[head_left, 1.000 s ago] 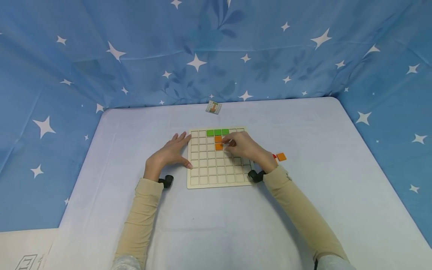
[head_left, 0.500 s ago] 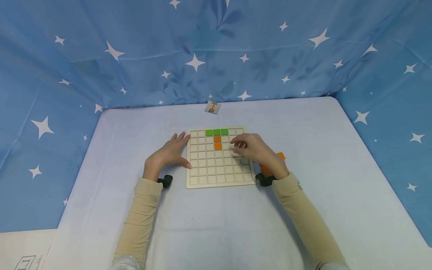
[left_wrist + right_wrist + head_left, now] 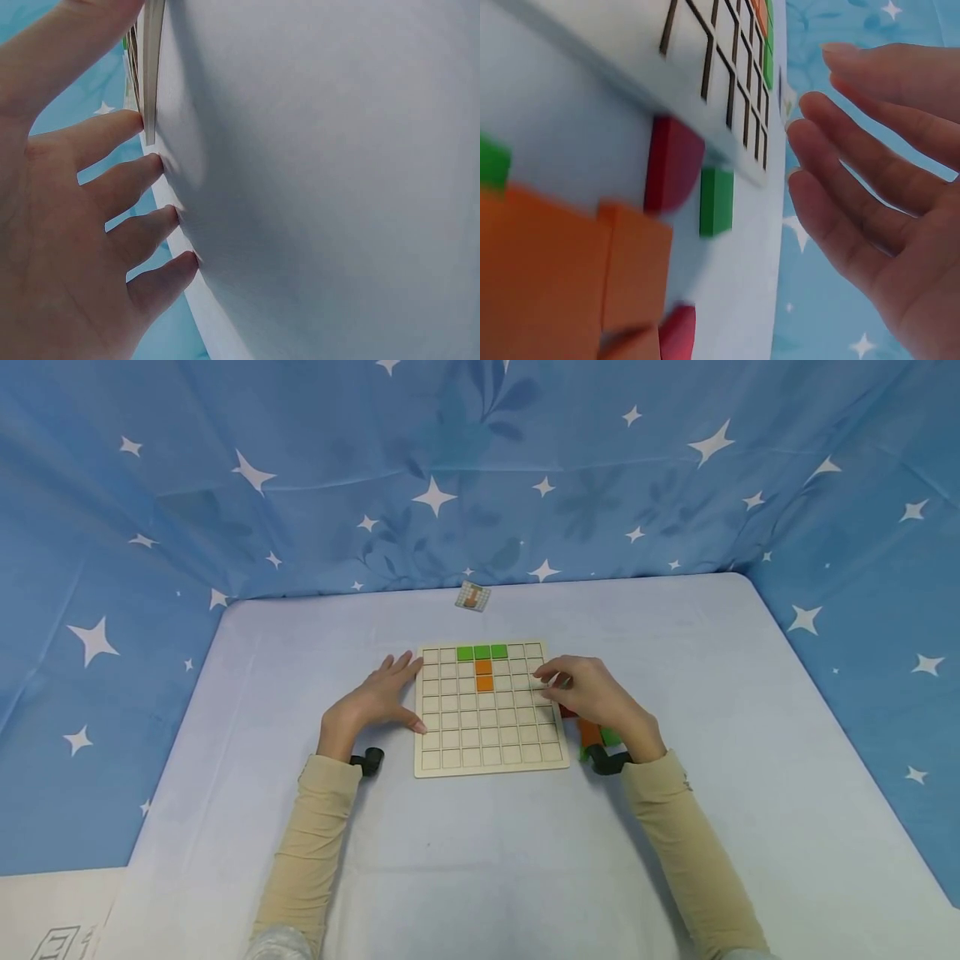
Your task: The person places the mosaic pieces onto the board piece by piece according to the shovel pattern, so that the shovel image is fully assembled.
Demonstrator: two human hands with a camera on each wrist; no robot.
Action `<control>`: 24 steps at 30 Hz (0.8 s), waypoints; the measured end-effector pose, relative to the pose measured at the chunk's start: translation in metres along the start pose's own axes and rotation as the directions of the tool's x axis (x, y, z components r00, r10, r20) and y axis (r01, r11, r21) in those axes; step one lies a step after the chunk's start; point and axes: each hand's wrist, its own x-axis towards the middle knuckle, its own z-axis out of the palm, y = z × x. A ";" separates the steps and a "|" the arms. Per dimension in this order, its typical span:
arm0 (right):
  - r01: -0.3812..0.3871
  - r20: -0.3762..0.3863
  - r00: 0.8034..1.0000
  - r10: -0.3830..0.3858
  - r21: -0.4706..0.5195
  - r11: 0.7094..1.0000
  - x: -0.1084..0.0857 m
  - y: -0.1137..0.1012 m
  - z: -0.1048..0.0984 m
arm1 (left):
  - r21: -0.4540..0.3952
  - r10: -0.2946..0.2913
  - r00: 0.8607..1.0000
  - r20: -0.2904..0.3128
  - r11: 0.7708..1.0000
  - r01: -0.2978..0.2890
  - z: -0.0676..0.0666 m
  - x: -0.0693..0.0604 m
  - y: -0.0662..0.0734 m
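Note:
A pale square grid board (image 3: 459, 727) lies on the white table. Set in its far row are several green tiles (image 3: 482, 652), and two orange tiles (image 3: 484, 683) run down below the middle one. My left hand (image 3: 375, 700) spreads along the board's left side, thumb and fingers touching its edge. Over the right edge hovers my right hand (image 3: 588, 689), raised off the table. In the right wrist view its fingers (image 3: 847, 217) are loosely bent and hold nothing. Beneath that hand lie a red rounded piece (image 3: 673, 165), a green piece (image 3: 718, 201) and orange pieces (image 3: 547, 277).
A small patterned card (image 3: 473, 597) rests near the table's back edge, behind the board. Blue star-printed cloth (image 3: 435, 543) hangs behind and at both sides. The loose pieces lie close along the board's right side, partly covered by the right arm.
My right hand has drawn back to the right, from the lower orange tile to the board's right edge, uncovering the orange tiles. My left hand stays in place.

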 end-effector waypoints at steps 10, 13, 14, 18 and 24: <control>-0.130 -0.002 0.992 0.130 -0.011 0.991 -0.009 0.021 -0.017 | 0.006 0.004 1.000 0.008 1.000 -0.004 0.000 0.000 0.000; -0.157 0.008 0.988 0.157 -0.014 0.988 -0.011 0.026 -0.023 | 0.007 0.003 1.000 0.006 1.000 -0.003 0.000 0.000 0.000; -0.167 0.010 0.986 0.167 -0.020 0.986 -0.012 0.028 -0.026 | 0.007 0.003 1.000 0.006 1.000 -0.003 0.000 0.000 0.000; -0.234 0.028 0.972 0.234 -0.031 0.972 -0.015 0.034 -0.035 | 0.002 0.003 1.000 0.006 1.000 -0.003 -0.001 0.000 0.001; -0.317 0.069 0.945 0.320 -0.055 0.947 -0.018 0.044 -0.043 | -0.001 0.004 1.000 0.009 1.000 -0.004 -0.001 0.000 0.001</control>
